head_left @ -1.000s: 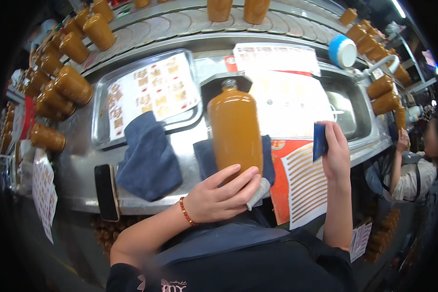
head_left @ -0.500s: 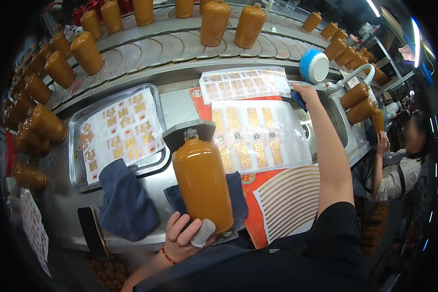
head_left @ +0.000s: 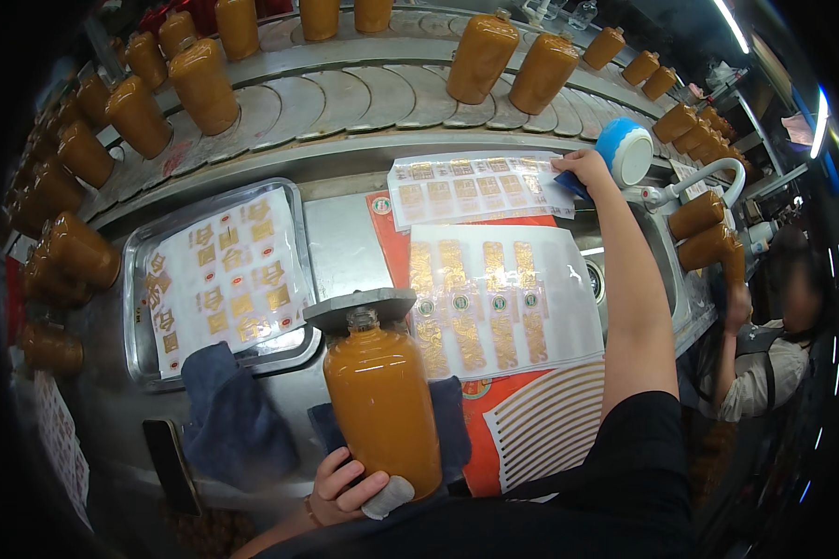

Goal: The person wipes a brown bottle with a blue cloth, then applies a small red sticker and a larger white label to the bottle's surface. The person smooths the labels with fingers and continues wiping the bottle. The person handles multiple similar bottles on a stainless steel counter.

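Note:
A glossy caramel-brown bottle (head_left: 382, 401) with a clear neck stands tilted before me. My left hand (head_left: 350, 489) grips its base, and one finger wears a pale cover. Behind the neck is a grey angular holder (head_left: 359, 303); its contact with the bottle is hard to make out. My right hand (head_left: 585, 170) reaches far forward to the right end of a sheet of gold stickers (head_left: 475, 189). Its fingers are closed on a small flat dark-blue piece (head_left: 571, 184), partly hidden. Nearer me lies a larger sheet with long gold stickers (head_left: 499, 303).
At left, a metal tray (head_left: 138, 345) holds another sticker sheet (head_left: 233, 270), beside a blue cloth (head_left: 238, 419) and a phone (head_left: 171, 466). A conveyor (head_left: 345, 98) carries several brown bottles behind. To the right are a sink (head_left: 643, 252), a faucet (head_left: 708, 160) and a co-worker (head_left: 764, 373).
My right hand has come onto the right end of the far sticker sheet. Conveyor bottles have moved to the right. The view has shifted slightly, while my left hand keeps its hold.

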Demonstrator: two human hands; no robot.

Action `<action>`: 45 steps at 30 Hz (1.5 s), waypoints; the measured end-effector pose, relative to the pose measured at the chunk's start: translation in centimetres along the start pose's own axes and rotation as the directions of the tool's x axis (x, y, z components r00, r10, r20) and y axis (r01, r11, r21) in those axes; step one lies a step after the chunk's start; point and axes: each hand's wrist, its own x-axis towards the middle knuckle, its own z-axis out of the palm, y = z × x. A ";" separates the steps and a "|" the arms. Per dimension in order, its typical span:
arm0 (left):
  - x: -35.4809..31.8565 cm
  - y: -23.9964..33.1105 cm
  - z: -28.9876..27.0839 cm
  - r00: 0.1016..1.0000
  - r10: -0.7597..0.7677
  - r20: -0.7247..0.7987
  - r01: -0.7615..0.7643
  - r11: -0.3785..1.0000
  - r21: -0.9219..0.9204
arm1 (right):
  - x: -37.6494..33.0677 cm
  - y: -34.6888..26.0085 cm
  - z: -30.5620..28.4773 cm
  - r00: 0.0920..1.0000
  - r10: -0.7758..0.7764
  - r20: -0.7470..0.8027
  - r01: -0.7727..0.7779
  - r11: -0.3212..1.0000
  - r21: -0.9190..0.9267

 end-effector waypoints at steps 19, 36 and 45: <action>4.7 1.1 -2.2 0.901 -0.379 0.212 0.412 0.900 -0.141 | -5.7 14.6 -8.3 0.998 0.060 -0.028 -0.054 0.982 0.183; 8.5 1.0 -2.5 0.889 -0.402 0.220 0.443 0.875 -0.196 | -24.6 -8.0 -7.3 0.865 -0.444 0.233 0.478 0.870 -0.121; 8.6 1.1 -4.4 0.842 -0.398 0.365 0.496 0.837 -0.231 | -38.3 -23.7 0.9 0.238 -0.765 0.598 0.874 0.438 0.212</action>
